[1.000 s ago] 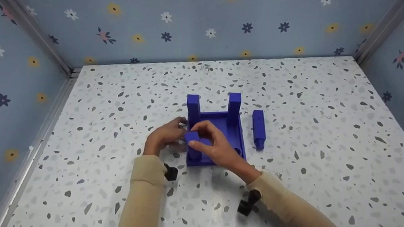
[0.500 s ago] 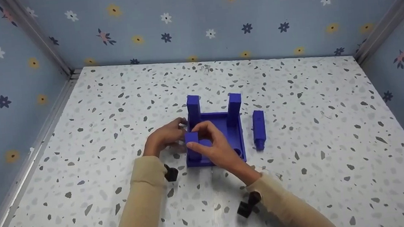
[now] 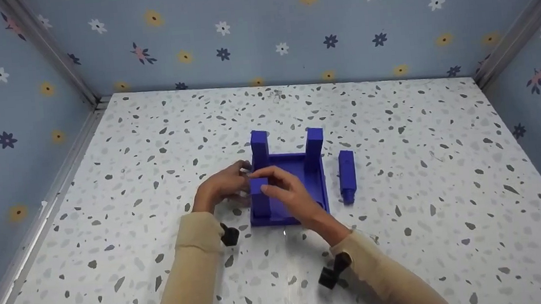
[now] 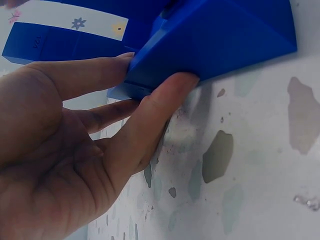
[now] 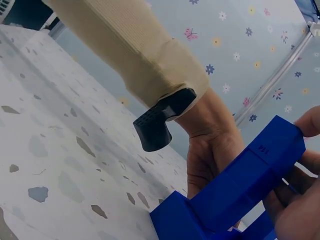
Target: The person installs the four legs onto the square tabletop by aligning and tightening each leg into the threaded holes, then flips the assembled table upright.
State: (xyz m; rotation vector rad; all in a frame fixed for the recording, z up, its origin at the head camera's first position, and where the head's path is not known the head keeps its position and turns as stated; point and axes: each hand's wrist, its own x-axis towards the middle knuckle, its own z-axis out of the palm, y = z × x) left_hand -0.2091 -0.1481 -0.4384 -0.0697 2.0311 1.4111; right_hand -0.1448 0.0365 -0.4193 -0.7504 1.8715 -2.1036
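A blue base plate (image 3: 308, 184) lies flat on the speckled table with two blue posts (image 3: 314, 147) upright at its far corners. A third blue post (image 3: 259, 199) stands at its near left corner. My right hand (image 3: 265, 181) grips that post near its top, fingers curled round it; in the right wrist view the post (image 5: 250, 175) runs up to my fingers (image 5: 300, 205). My left hand (image 3: 239, 178) holds the base's left edge. In the left wrist view the thumb and fingers (image 4: 160, 110) pinch the base (image 4: 220, 35).
A fourth blue post (image 3: 346, 174) lies loose on the table just right of the base. Flowered blue walls (image 3: 260, 30) close in the back and both sides. Speckled tabletop (image 3: 428, 167) stretches around the base. Black wrist cameras (image 3: 332, 273) sit on both sleeves.
My right hand has shifted round the near left post, its fingers now reaching over the top, and the post stands straighter in its corner. The left hand has stayed on the base's edge.
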